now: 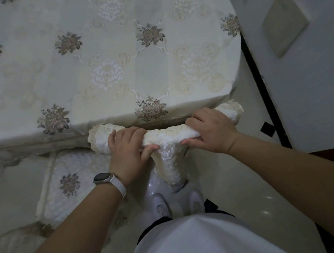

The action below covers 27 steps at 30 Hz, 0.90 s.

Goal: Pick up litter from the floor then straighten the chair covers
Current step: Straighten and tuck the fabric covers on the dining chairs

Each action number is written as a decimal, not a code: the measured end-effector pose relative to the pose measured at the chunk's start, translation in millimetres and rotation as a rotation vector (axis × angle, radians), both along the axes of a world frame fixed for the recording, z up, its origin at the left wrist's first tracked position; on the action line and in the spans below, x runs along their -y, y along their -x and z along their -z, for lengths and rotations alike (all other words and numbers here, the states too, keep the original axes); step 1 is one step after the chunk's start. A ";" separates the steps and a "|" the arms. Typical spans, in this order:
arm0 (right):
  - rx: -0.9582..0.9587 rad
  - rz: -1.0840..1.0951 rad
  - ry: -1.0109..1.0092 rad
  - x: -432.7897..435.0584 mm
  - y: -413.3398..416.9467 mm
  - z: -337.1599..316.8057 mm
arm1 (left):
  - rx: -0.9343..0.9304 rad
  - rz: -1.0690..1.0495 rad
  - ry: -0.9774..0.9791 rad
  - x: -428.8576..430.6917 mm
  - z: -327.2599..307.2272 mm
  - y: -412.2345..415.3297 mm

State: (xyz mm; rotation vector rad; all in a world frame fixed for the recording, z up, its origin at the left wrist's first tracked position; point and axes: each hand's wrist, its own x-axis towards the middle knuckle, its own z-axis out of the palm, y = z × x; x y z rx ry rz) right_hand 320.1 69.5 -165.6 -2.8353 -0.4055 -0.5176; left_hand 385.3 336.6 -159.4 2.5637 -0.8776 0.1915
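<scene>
A cream embroidered chair cover (168,135) wraps the top rail of a chair pushed in at the table edge, with a flap hanging down the back toward my feet. My left hand (128,152) grips the cover left of its middle, fingers over the top and thumb underneath. My right hand (209,130) grips it on the right the same way. The chair itself is hidden under the fabric. No litter is visible on the floor.
A table under a floral embroidered cloth (100,56) fills the upper view. A quilted cover on another chair seat (69,180) lies at the left. The pale tiled floor (262,188) runs right, bounded by a dark strip (262,85) and a wall with a beige plate (284,21).
</scene>
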 end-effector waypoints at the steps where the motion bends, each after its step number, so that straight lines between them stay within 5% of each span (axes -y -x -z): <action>1: -0.002 0.005 -0.002 -0.3 0.4 0.1 | 0.003 -0.012 -0.021 0.4 -1.2 2.9; 16: -0.025 -0.073 -0.053 -24.5 15.3 -24.8 | 0.050 -0.208 -0.030 -22.6 -27.1 81.6; 27: 0.008 -0.431 0.071 -134.9 44.4 -56.2 | 0.033 -0.437 -0.113 -128.6 -44.6 166.1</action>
